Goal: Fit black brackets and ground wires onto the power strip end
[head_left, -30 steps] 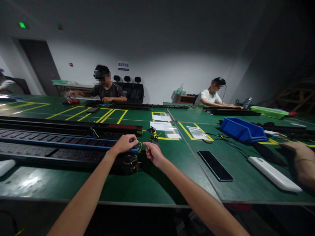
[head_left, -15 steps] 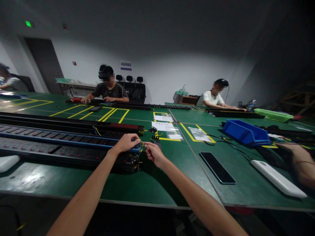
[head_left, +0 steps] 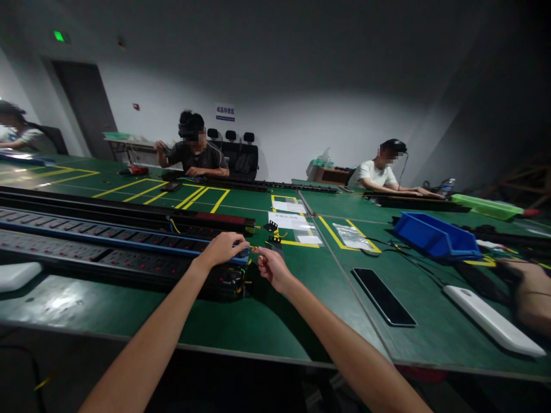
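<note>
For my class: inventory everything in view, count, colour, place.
long strips: at least three, mostly black, left
wire: at least one, yellow, between the hands
bin: one, blue, right
tray: one, light green, far right
phone: one, black, right of centre
slabs: two, white, right foreground and left edge
papers: several, white, centre
bag: one, clear, beside papers
tool: one, red, far left
wall sign: one, blue, back wall
tabletop: one, green, across view
people: three, dark or white tops, far side
another person's arm: one, bare, right edge
left hand: one, bare, at a strip's end
right hand: one, bare, at the wire
</note>
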`<state>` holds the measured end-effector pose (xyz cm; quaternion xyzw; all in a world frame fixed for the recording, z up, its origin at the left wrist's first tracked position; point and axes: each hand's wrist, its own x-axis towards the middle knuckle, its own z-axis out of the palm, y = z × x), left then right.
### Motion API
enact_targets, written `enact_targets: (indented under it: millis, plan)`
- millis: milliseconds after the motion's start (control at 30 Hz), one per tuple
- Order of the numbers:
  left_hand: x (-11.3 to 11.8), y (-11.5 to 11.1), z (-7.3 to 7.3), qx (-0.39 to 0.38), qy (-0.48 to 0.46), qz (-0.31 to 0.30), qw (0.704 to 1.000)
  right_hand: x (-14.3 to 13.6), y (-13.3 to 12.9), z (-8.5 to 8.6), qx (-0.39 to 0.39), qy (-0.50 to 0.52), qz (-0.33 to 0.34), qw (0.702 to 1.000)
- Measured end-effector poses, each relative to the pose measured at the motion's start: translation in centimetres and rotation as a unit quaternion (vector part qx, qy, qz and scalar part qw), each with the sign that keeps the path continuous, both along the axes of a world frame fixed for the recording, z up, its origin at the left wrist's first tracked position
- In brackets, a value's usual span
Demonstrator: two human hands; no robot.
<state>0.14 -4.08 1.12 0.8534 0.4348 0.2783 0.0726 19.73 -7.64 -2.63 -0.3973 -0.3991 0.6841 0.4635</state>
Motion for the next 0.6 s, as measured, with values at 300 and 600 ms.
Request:
enact_targets:
  millis: [300, 600]
  plan:
    - [-0.05, 0.06, -0.21, 0.013, 0.015, -0.004, 1.0, 0.01, -0.32, 0.25, 0.001, -0.017, 0.004, 1.0]
    - [0.27, -0.42, -0.07, 0.017, 0.029, 0.005, 0.999, -0.07, -0.6, 0.88, -0.014, -0.031, -0.014, 0.999]
